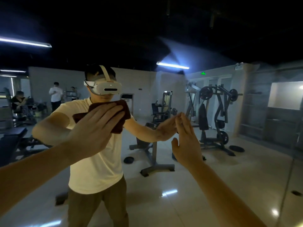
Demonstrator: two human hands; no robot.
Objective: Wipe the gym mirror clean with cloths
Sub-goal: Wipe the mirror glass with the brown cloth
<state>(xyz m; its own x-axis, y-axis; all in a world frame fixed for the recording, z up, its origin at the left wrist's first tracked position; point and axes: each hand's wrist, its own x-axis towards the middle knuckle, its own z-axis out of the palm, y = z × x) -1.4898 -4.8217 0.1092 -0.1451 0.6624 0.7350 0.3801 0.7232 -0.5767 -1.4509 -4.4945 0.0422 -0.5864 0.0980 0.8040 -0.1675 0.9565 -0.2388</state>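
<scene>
The left hand (91, 131), fingers straight, presses a brown cloth (122, 122) flat against the mirror (229, 177). To its right, the right hand (186, 141), flat and empty, touches the glass with its fingertips. A weight machine (216, 115) shows in the reflection.

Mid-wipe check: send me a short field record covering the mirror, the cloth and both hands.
surface: large wall-mounted gym mirror, with a pale hazy smear in its upper part
tool: dark red-brown fabric cloth, spread flat on the glass
left: left hand, straight fingers pressing the cloth to the mirror
right: right hand, fingers straight, fingertips touching the glass, no cloth visible under it
</scene>
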